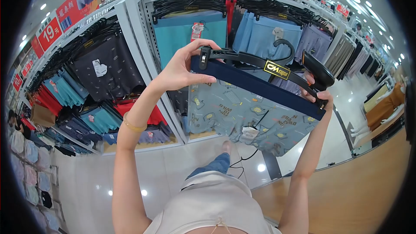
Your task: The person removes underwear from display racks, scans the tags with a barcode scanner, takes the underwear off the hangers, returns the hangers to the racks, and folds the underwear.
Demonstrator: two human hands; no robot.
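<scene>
Shorts (pixel 216 108) of thin grey-blue printed cloth, with a smooth navy waistband (pixel 255 85), hang from a curved black plastic hanger (pixel 234 55) before the racks (pixel 135 43). The left hand (pixel 180 69) is partly closed, gripping one end; the right hand (pixel 322 99) curls around the other. The hanger's label (pixel 277 69) begins "CW"; a red sign (pixel 50 34) reads "19元".

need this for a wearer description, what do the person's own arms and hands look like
The left hand and right hand wear no gloves. A thin, rounded gold-coloured bangle circles the left arm. Nothing is worn on the visible part of the right arm. No sleeves or cables show on either.
</scene>
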